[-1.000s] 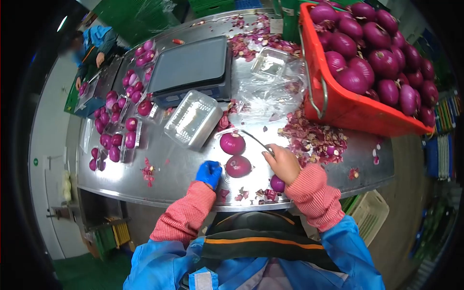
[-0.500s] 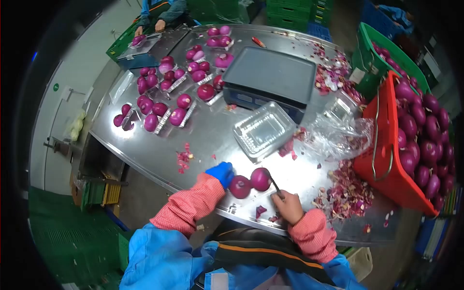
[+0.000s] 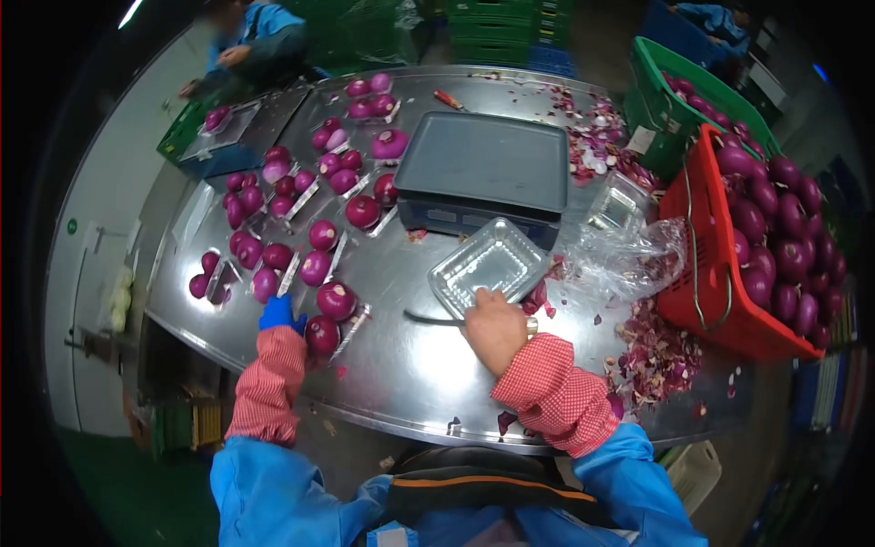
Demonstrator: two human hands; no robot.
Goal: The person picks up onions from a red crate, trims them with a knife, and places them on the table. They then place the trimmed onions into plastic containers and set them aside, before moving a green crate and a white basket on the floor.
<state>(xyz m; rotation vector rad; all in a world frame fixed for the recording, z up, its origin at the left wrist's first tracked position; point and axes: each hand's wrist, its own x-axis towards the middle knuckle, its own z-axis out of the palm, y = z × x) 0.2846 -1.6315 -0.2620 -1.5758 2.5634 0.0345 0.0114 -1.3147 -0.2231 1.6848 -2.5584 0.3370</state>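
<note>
My left hand (image 3: 279, 314), in a blue glove, has its fingers apart and holds nothing. It is between a red onion (image 3: 265, 285) in a clear tray and two larger red onions (image 3: 336, 301) in another clear tray (image 3: 355, 330). My bare right hand (image 3: 497, 330) is closed around a knife (image 3: 430, 319), whose dark, curved blade points left. The same hand's fingertips meet the near rim of a clear plastic tray (image 3: 492, 266) with no onions in it.
A grey-topped scale (image 3: 483, 164) stands mid-table, with trays of onions to its left. At right are a red crate (image 3: 693, 246) and a green crate (image 3: 643, 91) of onions, peelings (image 3: 656, 356) and crumpled plastic film (image 3: 629, 260). A co-worker (image 3: 264, 41) stands far left.
The two onions from the front edge now sit in a tray farther left. My left hand has moved left, away from them. My right hand, with the knife, has moved up to the clear tray.
</note>
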